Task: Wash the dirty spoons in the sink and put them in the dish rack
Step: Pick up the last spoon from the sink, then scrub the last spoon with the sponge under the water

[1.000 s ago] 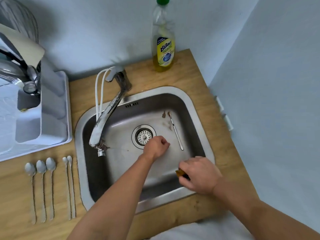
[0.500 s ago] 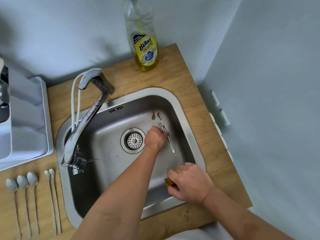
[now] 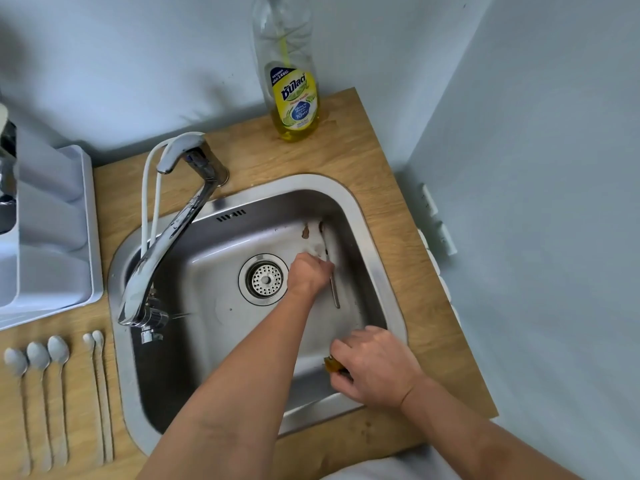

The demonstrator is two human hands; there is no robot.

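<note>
A long thin dirty spoon (image 3: 333,289) lies on the floor of the steel sink (image 3: 375,237), bowl end toward the back wall, with brown smears beside it. My left hand (image 3: 309,274) is down in the basin with its fingers curled round the spoon's handle. My right hand (image 3: 375,367) is at the sink's front right corner and grips a yellow-brown sponge (image 3: 331,364), mostly hidden under the fingers. Several spoons (image 3: 59,382) lie side by side on the wooden counter left of the sink. The white dish rack (image 3: 52,230) stands at the far left.
The chrome tap (image 3: 166,244) slants over the sink's left side, with a white hose looped behind it. A bottle of yellow dish soap (image 3: 294,98) stands on the counter behind the sink. The drain strainer (image 3: 266,279) sits mid-basin. Walls close in behind and to the right.
My left hand moved from near the drain rightward to the spoon and closed on its handle. The camera view shifted to the right. My right hand stayed at the front corner with the sponge.
</note>
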